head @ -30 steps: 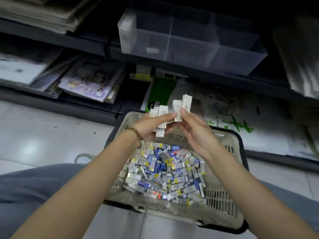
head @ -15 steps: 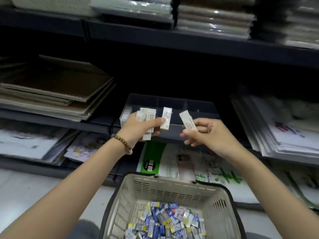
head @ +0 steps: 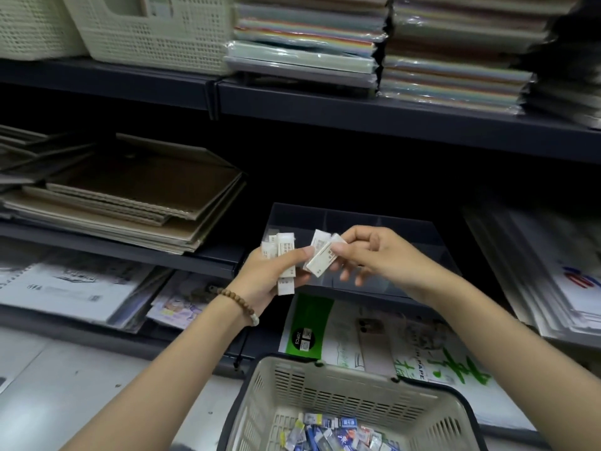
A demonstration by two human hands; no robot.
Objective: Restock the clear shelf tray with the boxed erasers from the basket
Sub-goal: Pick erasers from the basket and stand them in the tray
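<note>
White boxed erasers (head: 283, 255) stand bunched in the left hand (head: 270, 281), with the thumb clamped across their faces and the fingers curled behind. In my judgement they are a ready supply, kept close to the point of delivery. The right hand (head: 377, 255) pinches a single box (head: 320, 263) between thumb and forefinger, its other fingers loosely curled beneath. The box lies tilted with one end against or just beside the bunch; which of the two cannot be told. The clear shelf tray (head: 409, 236) sits on the middle shelf directly behind both hands, so the load is held at its front wall but not yet inside it. How much stock the tray already holds cannot be told. The basket (head: 325, 369) stands below on the floor, near the person, with mixed blue and white boxes (head: 328, 432) lying in its bottom. As to clearances, the tray's front wall is the one edge to be crossed, and it is transparent and easily misjudged. The upper shelf (head: 357, 105) is well above the hands, so headroom appears ample. A stack of brown pads (head: 136, 187) lies well apart to the left. Slanted sheets (head: 536, 271) near the tray's right side leave less margin there. Boxes should be lifted over the wall, not slid into it.
</note>
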